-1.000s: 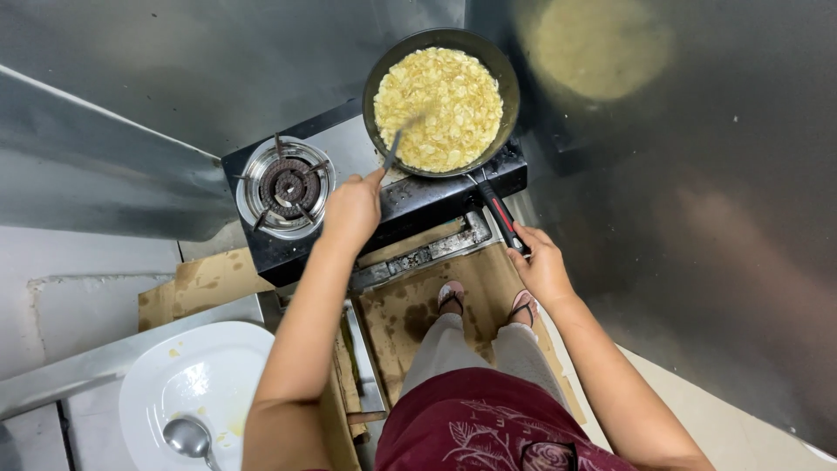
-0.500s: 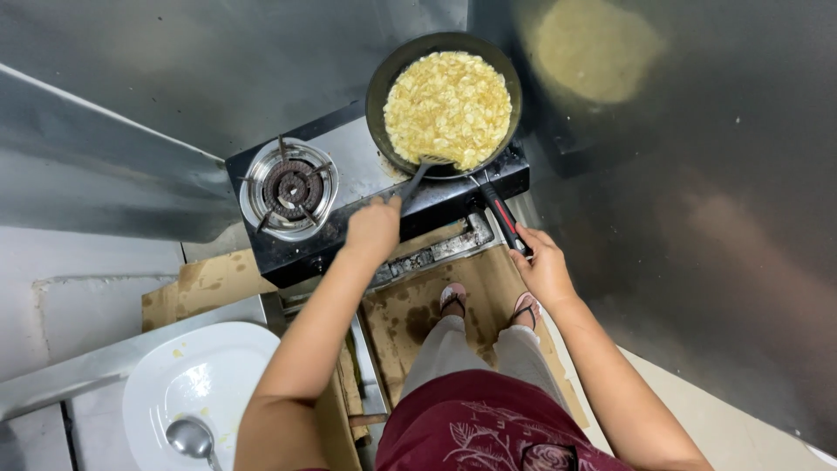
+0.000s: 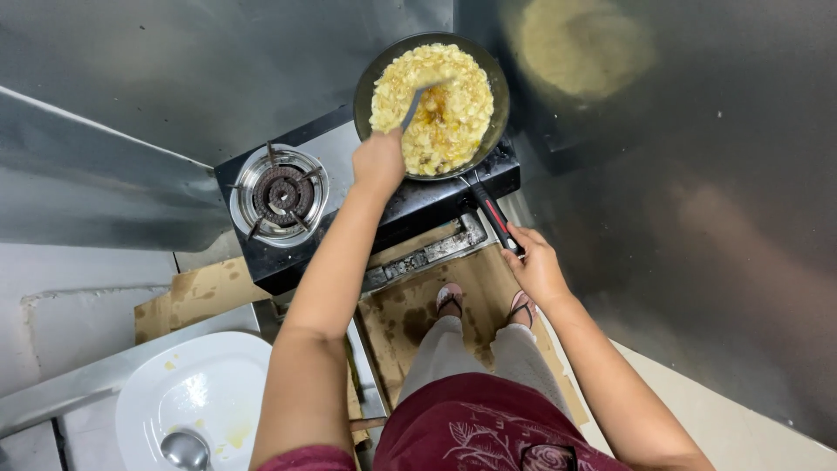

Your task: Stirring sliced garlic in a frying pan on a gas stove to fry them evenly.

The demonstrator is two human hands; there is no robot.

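Observation:
A dark frying pan [image 3: 370, 74] full of yellow scrambled egg [image 3: 453, 105] sits on the right burner of a black two-burner stove [image 3: 418, 205]. My left hand [image 3: 379, 161] reaches over the pan's near rim and grips a grey spatula [image 3: 417, 103] whose blade lies in the egg. My right hand [image 3: 534, 266] holds the end of the pan's black and red handle [image 3: 491, 209] at the stove's front right corner.
The left burner [image 3: 281, 190] is bare. A white plate [image 3: 196, 392] with a metal spoon [image 3: 185, 449] rests on a steel counter at lower left. Shiny metal walls surround the stove. Stained cardboard [image 3: 418, 305] covers the floor under my sandalled feet.
My left hand has gone forward from the pan's near edge, and the spatula now reaches into the middle of the egg. The right hand stays on the handle.

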